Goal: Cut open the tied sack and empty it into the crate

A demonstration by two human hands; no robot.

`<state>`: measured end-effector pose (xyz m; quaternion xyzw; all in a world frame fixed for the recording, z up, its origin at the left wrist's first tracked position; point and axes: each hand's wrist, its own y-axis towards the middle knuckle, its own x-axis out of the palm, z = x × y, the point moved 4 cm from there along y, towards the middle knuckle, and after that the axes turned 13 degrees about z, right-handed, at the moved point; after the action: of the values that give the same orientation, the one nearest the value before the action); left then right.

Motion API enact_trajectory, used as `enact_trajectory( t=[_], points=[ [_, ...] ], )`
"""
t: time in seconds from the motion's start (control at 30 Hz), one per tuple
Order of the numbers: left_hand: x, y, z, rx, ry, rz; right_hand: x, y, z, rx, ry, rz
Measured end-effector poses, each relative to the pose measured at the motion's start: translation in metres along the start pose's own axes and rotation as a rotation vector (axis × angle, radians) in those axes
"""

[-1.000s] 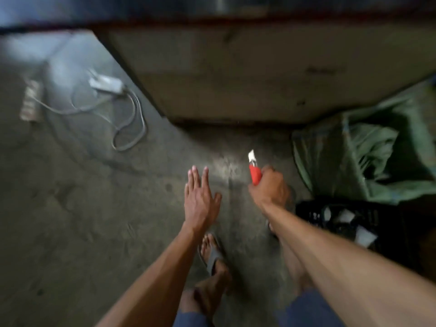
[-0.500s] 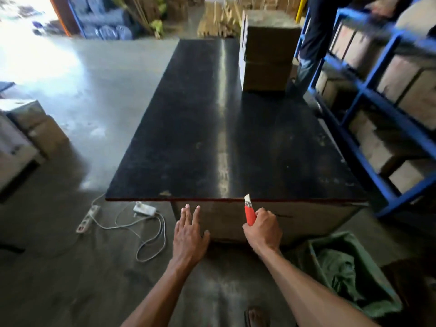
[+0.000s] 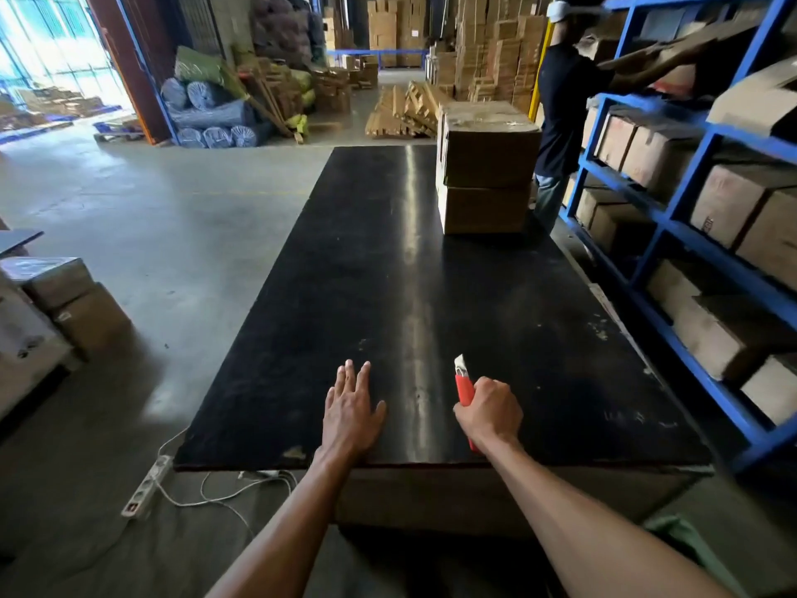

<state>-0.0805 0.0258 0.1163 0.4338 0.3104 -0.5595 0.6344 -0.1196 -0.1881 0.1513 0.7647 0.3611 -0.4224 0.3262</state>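
- Two boxes (image 3: pixel 485 166) stacked on the far tabletop (image 3: pixel 366 274).
- My left grip (image 3: pixel 351 410): released, fingers straight.
- My right grip (image 3: pixel 489 410) clasps a red cutter (image 3: pixel 464 384), blade out.

Over the near end of the long black worktop (image 3: pixel 366 274), the left hand (image 3: pixel 351 414) is spread flat. At the same end the right hand (image 3: pixel 489 410) grips a red plastic box cutter (image 3: pixel 463 384), blade pointing away. Two stacked brown cardboard boxes (image 3: pixel 487 166) sit on the worktop's far right side. A white power strip (image 3: pixel 144 489) lies on the floor below its near left corner.
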Motion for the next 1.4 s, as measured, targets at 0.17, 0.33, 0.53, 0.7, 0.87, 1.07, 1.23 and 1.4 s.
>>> enact_trajectory(
  t=[0.17,0.33,0.53,0.7,0.87,1.07,1.23,1.4],
  points=[
    [0.053,0.050,-0.003,-0.054,0.028,-0.095,0.043,0.060,0.007,0.066,0.004,-0.072],
    [0.105,0.076,-0.001,-0.134,0.029,-0.196,0.087,0.102,0.016,0.116,-0.050,-0.186],
    [0.158,0.085,-0.010,-0.189,0.047,-0.328,0.144,0.124,0.024,0.130,-0.123,-0.288],
    [0.182,0.084,-0.022,-0.180,0.089,-0.358,0.179,0.125,0.027,0.160,-0.123,-0.344],
    [0.195,0.081,-0.032,-0.143,0.125,-0.372,0.195,0.125,0.031,0.189,-0.150,-0.377],
    [0.203,0.075,-0.039,-0.140,0.139,-0.433,0.205,0.121,0.040,0.199,-0.147,-0.372],
    [0.196,0.071,-0.042,-0.134,0.134,-0.460,0.201,0.117,0.043,0.192,-0.123,-0.345],
    [0.169,0.061,-0.035,-0.134,0.101,-0.414,0.181,0.101,0.044,0.160,-0.053,-0.307]
  ],
)
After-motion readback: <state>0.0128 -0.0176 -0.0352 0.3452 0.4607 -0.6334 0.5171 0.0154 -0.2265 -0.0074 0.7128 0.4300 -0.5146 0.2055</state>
